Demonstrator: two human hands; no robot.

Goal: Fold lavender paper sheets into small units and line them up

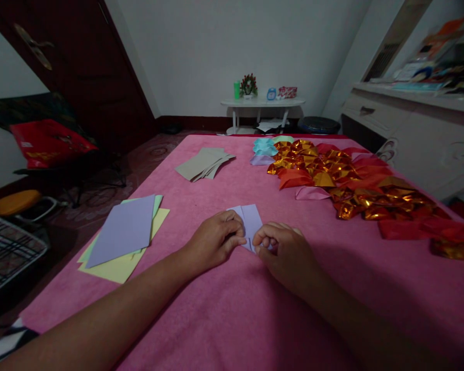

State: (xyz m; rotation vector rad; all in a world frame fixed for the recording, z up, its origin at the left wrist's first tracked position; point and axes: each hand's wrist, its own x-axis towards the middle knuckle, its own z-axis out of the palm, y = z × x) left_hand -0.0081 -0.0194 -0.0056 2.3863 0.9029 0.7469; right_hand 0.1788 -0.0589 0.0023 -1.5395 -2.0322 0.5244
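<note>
A folded lilac paper [250, 219] lies on the pink cloth [232, 309] in front of me. My left hand [215, 238] has its fingers curled, pinching the paper's left near edge. My right hand [282, 248] is closed too, its fingertips pressing the paper's near right corner. The near part of the paper is hidden under both hands.
A stack of lilac, green and yellow sheets [126, 234] lies to the left. Grey-beige sheets [204, 163] sit farther back. Many folded gold, red and pink foil pieces [351, 180] plus light blue ones [265, 147] cover the right side. A white cabinet [417, 129] stands at right.
</note>
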